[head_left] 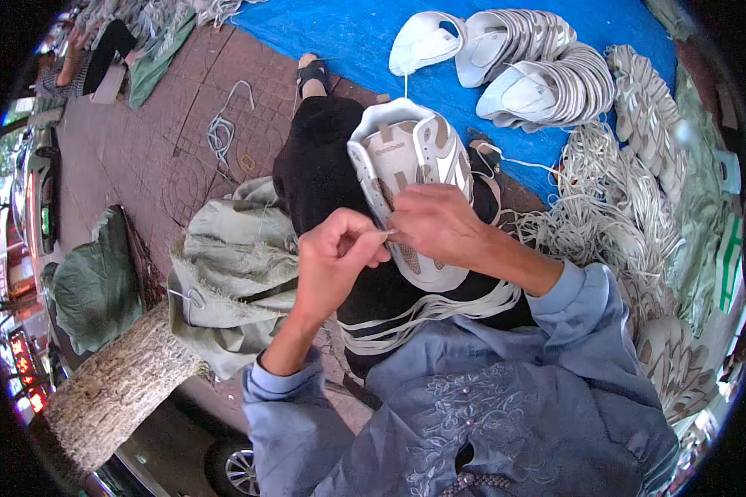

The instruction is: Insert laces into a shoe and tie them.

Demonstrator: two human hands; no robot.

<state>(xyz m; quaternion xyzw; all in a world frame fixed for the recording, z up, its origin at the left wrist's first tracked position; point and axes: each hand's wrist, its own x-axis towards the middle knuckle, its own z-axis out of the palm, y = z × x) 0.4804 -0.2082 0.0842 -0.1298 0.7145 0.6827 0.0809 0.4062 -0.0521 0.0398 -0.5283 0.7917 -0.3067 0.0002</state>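
A white and beige sneaker upper (pixel 400 151) lies across my lap, its heel opening toward the far side and its rounded toe toward me. Over its near left side my two hands meet, close together. My left hand (pixel 340 253) is closed, with thumb and index finger pinching a thin whitish shoelace (pixel 388 235). Curled over the front of the upper, my right hand (pixel 439 224) is also closed and grips the lace next to the left fingertips. Its fingers are slightly blurred and partly hidden. Several loose white laces (pixel 427 319) drape over my lap below the toe.
Stacked sneaker uppers (pixel 555 91) stand on a blue tarp (pixel 331 33) ahead. A tangled heap of white laces (pixel 613 195) is at my right. Frayed pale sacking (pixel 236 265), a tree trunk (pixel 120 385) and a dark green bag (pixel 98 286) are at my left. Another person sits far left.
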